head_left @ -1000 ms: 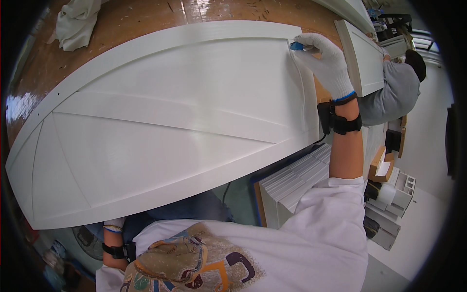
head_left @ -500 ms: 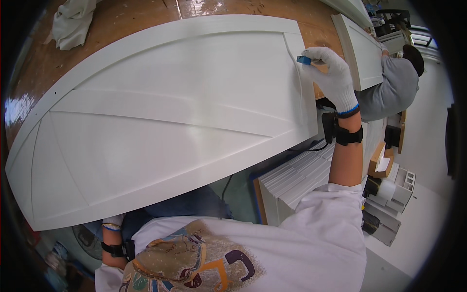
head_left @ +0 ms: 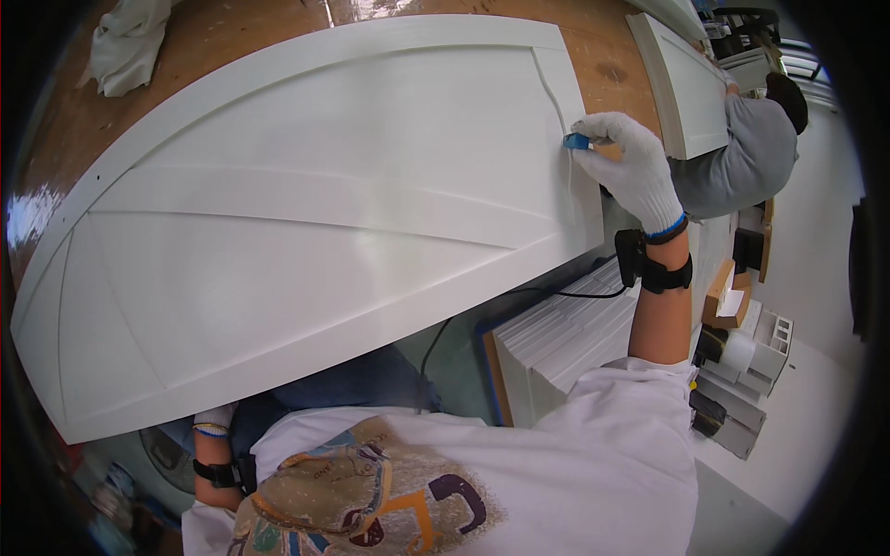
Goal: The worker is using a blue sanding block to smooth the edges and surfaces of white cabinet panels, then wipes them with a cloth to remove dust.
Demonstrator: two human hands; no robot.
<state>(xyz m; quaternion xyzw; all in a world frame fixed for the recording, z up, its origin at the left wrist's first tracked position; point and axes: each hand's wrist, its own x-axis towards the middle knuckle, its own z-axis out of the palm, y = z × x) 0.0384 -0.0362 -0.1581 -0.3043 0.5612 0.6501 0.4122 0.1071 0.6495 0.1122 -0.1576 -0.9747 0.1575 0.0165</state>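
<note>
A large white panel with raised frame strips and a diagonal bar lies across the table before me. My right hand, in a white knit glove, pinches a small blue block between thumb and fingers. The block is at the panel's right end strip, by the inner edge of the frame; whether it touches the surface I cannot tell. Down at the near left edge of the panel is my left hand, also gloved. Its fingers are hidden beneath the panel.
The brown tabletop shows beyond the panel, with a white cloth at the far left. Stacked white boards stand below my right forearm. At the right, a person in grey is beside another white panel. A black cable hangs near my wrist.
My right hand has moved a little nearer to me along the panel's right end, still pinching the blue block. My left hand has stayed at the near left edge.
</note>
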